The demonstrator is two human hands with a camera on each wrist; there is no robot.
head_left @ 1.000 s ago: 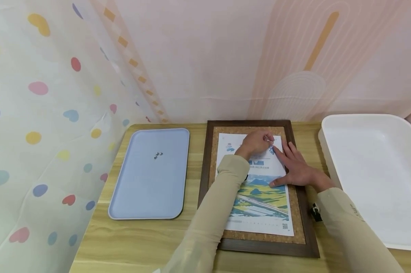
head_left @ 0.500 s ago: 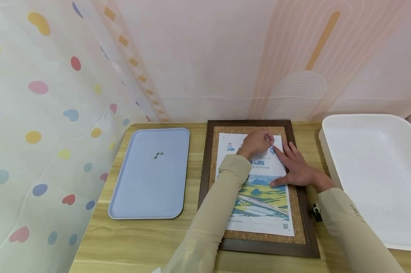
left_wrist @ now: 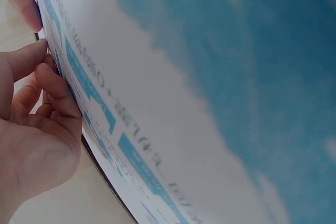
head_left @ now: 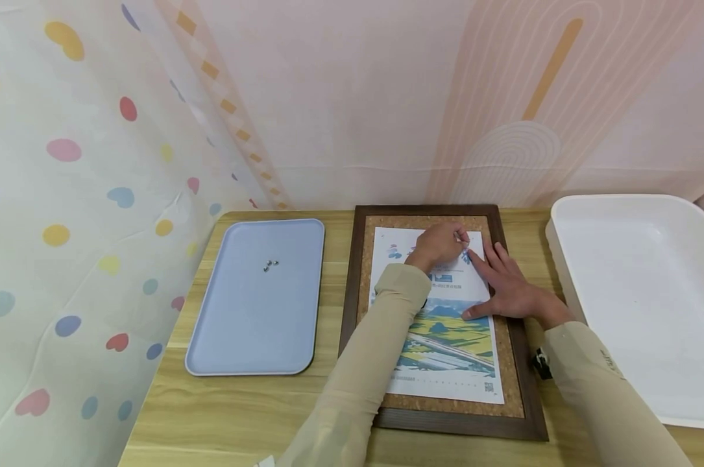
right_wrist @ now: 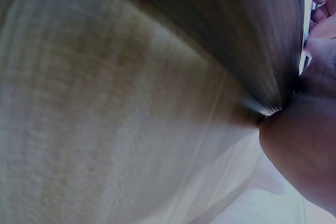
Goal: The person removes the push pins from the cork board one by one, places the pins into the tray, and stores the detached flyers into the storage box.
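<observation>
Left hand (head_left: 439, 245) fingers pinch small pin (head_left: 462, 239) at top of printed landscape poster (head_left: 445, 337) on dark-framed corkboard (head_left: 518, 363); right hand (head_left: 506, 288) fingers flat, pressing poster.

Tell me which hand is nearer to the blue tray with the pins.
Left. The left hand sits at the poster's top, closer to the blue tray. The right hand lies flat farther right, near the white bin.

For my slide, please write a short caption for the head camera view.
Left hand pinches a pin at the poster's top while the right hand presses it flat on the cork board.
</observation>
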